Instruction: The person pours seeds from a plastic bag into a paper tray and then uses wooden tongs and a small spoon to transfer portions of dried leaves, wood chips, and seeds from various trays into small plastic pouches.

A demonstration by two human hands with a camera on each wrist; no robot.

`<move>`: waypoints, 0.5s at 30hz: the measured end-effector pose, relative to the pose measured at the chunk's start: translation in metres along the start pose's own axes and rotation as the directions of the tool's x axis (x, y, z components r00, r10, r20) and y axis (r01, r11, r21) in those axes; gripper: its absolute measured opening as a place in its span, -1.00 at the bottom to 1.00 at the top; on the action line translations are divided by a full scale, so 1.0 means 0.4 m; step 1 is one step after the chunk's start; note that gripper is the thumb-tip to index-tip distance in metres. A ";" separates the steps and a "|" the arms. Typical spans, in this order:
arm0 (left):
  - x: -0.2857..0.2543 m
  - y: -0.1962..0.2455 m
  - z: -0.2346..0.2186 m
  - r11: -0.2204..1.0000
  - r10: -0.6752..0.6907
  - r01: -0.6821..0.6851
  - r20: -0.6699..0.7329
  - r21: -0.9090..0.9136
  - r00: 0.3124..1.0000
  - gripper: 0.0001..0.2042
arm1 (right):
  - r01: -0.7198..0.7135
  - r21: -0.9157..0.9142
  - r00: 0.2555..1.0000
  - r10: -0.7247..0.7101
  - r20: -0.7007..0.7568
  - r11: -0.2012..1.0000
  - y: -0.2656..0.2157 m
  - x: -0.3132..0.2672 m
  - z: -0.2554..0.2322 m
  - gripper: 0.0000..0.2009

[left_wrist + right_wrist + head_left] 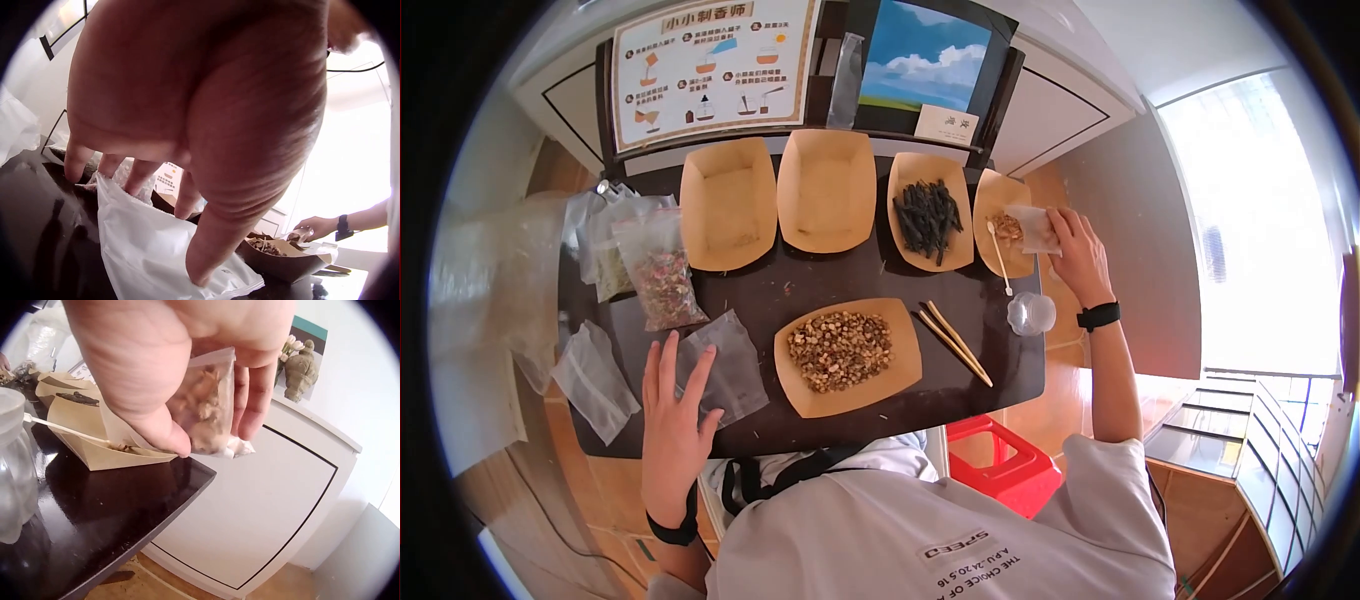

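In the head view the right hand (1082, 255) grips a small clear bag (1032, 230) over the rightmost paper tray (990, 257), where reddish-brown pieces (1006, 228) and a white stick (999, 262) lie. The right wrist view shows brown pieces inside that bag (203, 409), pinched between thumb and fingers. The left hand (675, 425), fingers spread, rests at an empty clear bag (735, 370) on the table; in the left wrist view its thumb touches the white-looking bag (144, 244). A bag of dried flowers (665, 275) lies just beyond its fingertips.
A tray of brown chunks (840, 350) sits at the middle front, beside wooden sticks (955, 345). Behind stand two bare trays (728, 200) and one with black strips (927, 218). A clear jar (1030, 314) is near the right edge, another empty bag (596, 382) at left.
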State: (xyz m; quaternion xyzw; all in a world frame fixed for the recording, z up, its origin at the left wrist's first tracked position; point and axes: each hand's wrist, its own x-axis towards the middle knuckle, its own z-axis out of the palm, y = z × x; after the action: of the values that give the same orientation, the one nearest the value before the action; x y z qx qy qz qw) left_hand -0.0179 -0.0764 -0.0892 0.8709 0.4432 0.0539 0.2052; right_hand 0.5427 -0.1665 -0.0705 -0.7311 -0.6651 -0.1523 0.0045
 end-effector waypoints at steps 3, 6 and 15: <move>0.002 0.006 0.003 1.000 0.004 -0.005 -0.003 -0.030 1.000 -0.29 | 0.019 -0.032 1.000 -0.019 -0.013 0.999 -0.008 0.005 -0.012 -0.46; 0.009 0.006 0.000 0.999 0.036 -0.036 -0.006 -0.039 0.999 -0.29 | 0.043 -0.049 0.999 -0.044 -0.020 0.998 -0.014 0.015 -0.025 -0.44; 0.012 -0.004 0.012 0.996 0.069 -0.067 0.029 -0.065 0.997 -0.32 | 0.187 -0.218 0.982 -0.174 0.079 0.958 -0.004 0.039 -0.061 -0.45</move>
State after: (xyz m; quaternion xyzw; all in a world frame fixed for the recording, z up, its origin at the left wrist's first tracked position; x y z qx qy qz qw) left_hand -0.0149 -0.0735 -0.0946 0.8792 0.4081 0.0617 0.2380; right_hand 0.5369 -0.1564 -0.0439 -0.6673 -0.7074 -0.2045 -0.1115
